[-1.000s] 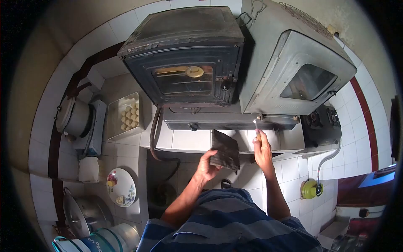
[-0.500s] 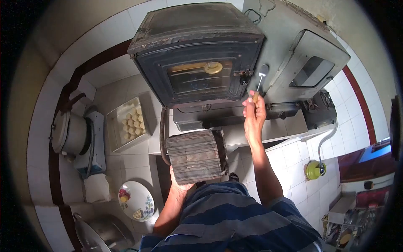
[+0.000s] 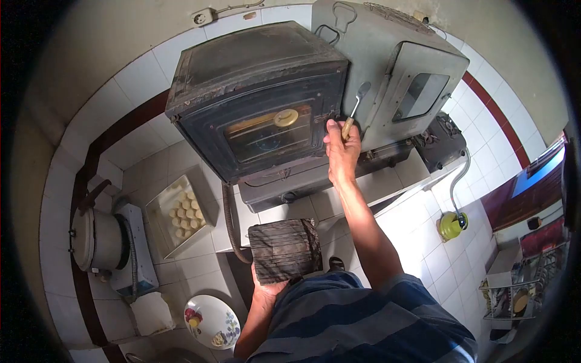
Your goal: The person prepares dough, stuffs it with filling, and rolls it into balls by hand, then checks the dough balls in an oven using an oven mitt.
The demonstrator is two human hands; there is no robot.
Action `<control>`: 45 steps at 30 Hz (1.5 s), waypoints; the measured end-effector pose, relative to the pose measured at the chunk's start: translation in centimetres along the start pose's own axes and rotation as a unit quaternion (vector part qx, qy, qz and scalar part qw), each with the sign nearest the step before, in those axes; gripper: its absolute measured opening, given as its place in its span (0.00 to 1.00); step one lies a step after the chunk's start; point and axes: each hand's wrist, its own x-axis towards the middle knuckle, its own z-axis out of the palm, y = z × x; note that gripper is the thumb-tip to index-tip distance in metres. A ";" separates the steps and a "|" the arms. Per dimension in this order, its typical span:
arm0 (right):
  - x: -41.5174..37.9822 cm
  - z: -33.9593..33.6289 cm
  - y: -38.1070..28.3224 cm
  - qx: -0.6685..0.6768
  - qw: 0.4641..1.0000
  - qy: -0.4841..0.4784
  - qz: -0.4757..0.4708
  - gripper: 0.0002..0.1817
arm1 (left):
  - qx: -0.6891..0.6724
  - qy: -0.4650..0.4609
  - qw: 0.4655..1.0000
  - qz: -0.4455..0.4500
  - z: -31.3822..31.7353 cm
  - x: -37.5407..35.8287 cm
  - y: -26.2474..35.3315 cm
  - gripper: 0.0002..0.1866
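Observation:
My left hand [image 3: 270,288] is closed on the lower edge of a dark, striped, block-like slab [image 3: 281,251], held low in front of my body; its fingers are partly hidden beneath. In my right hand [image 3: 344,158] is a small spatula [image 3: 356,107] with a wooden handle and a metal blade pointing up. The fingers of that hand are at the right edge of a black oven's door [image 3: 212,139], where the latch is. Through the door's window, which has a round yellowish dial [image 3: 285,117], racks show inside. The door is closed.
A second, grey oven [image 3: 375,72] stands right of the black one. On the left counter are a tray [image 3: 158,212] of pale dough balls, a lidded pot [image 3: 100,242] and a floral plate [image 3: 212,308]. A green gas cylinder [image 3: 449,226] stands on the floor at right.
My right hand has moved left and up against the oven door's latch side with the spatula. The slab sits lower, closer to my body. The whole view has shifted and tilted.

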 end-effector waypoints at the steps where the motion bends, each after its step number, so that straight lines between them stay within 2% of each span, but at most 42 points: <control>1: 0.1 0.1 0.1 -0.008 1.000 -0.007 -0.028 0.14 | 0.003 -0.004 1.000 -0.002 0.1 0.1 -0.1 0.29; 3: 0.3 -0.1 0.1 -0.016 0.998 -0.015 -0.056 0.14 | 0.005 -0.009 1.000 -0.004 0.3 0.5 -0.4 0.29; 5: 0.4 -0.5 0.0 -0.084 0.991 -0.034 -0.102 0.14 | -0.006 0.000 1.000 -0.004 0.7 1.0 -1.1 0.29; 9: -0.9 -2.5 -1.1 -0.165 0.975 -0.072 -0.128 0.17 | -0.018 0.017 0.999 -0.024 0.5 2.3 -2.6 0.29; 11: -1.4 -5.7 -0.4 -0.071 0.993 -0.071 -0.057 0.20 | -0.023 0.007 0.999 -0.029 0.3 3.3 -3.4 0.29; 14: -1.9 -12.1 0.0 -0.141 0.988 -0.056 -0.016 0.19 | -0.011 0.014 1.000 -0.025 -0.4 4.5 -4.9 0.29; 15: -2.0 -14.3 0.4 -0.291 0.949 -0.099 -0.066 0.17 | 0.007 0.033 0.999 -0.022 -0.3 5.0 -5.5 0.29; 16: -1.8 -15.4 0.2 -0.429 0.884 -0.144 -0.118 0.16 | 0.007 0.029 0.999 -0.013 -0.2 5.8 -6.6 0.29; 18: -2.2 -16.7 -0.6 -0.432 0.874 -0.184 -0.128 0.15 | 0.006 0.056 0.998 -0.025 -0.4 6.6 -7.9 0.29; 21: -3.0 -17.9 -2.9 -0.408 0.869 -0.251 -0.121 0.14 | 0.004 0.020 0.999 -0.036 -0.9 7.5 -9.4 0.30; 22: -2.8 -18.3 -3.4 -0.416 0.848 -0.282 -0.168 0.13 | 0.000 0.035 0.998 -0.046 -0.4 7.8 -9.9 0.30; 23: -2.9 -18.8 -4.5 -0.424 0.840 -0.313 -0.127 0.13 | 0.000 0.034 0.999 -0.039 0.0 8.0 -10.5 0.30; 26: -2.2 -19.7 -6.3 -0.427 0.775 -0.438 -0.157 0.13 | 0.009 0.043 0.998 -0.035 1.0 8.2 -12.0 0.30; 29: -2.1 -18.0 -7.8 -0.424 0.790 -0.400 -0.190 0.16 | 0.005 0.022 0.999 -0.035 1.7 8.2 -12.9 0.30; 33: -0.1 -14.5 -8.5 -0.399 0.801 -0.339 -0.290 0.15 | -0.029 0.019 0.999 -0.009 1.5 8.1 -13.1 0.30; 36: 1.4 -10.3 -10.2 -0.408 0.764 -0.293 -0.404 0.16 | 0.003 0.043 0.998 0.052 4.2 7.6 -12.2 0.31; 37: 1.8 -9.0 -10.6 -0.406 0.764 -0.295 -0.405 0.16 | 0.002 0.042 0.998 0.054 5.3 7.5 -11.6 0.31; 39: 2.3 -6.4 -11.8 -0.433 0.712 -0.274 -0.480 0.18 | -0.022 0.049 0.992 0.113 7.6 7.5 -10.1 0.31; 40: 2.4 -5.3 -12.2 -0.431 0.712 -0.275 -0.481 0.18 | -0.021 0.020 0.991 0.130 8.5 7.4 -9.2 0.31; 41: 2.5 -4.3 -12.6 -0.446 0.688 -0.277 -0.501 0.17 | -0.020 -0.009 0.989 0.146 9.7 7.4 -8.4 0.31; 42: 2.6 -3.5 -12.8 -0.462 0.664 -0.278 -0.519 0.16 | -0.022 -0.010 0.986 0.163 11.9 7.1 -7.8 0.32; 43: 2.9 -2.8 -12.7 -0.462 0.664 -0.278 -0.517 0.16 | -0.022 -0.009 0.986 0.162 13.3 6.9 -7.1 0.32; 45: 3.6 -1.6 -12.5 -0.479 0.627 -0.279 -0.548 0.15 | -0.003 -0.009 0.976 0.218 15.7 6.8 -5.8 0.32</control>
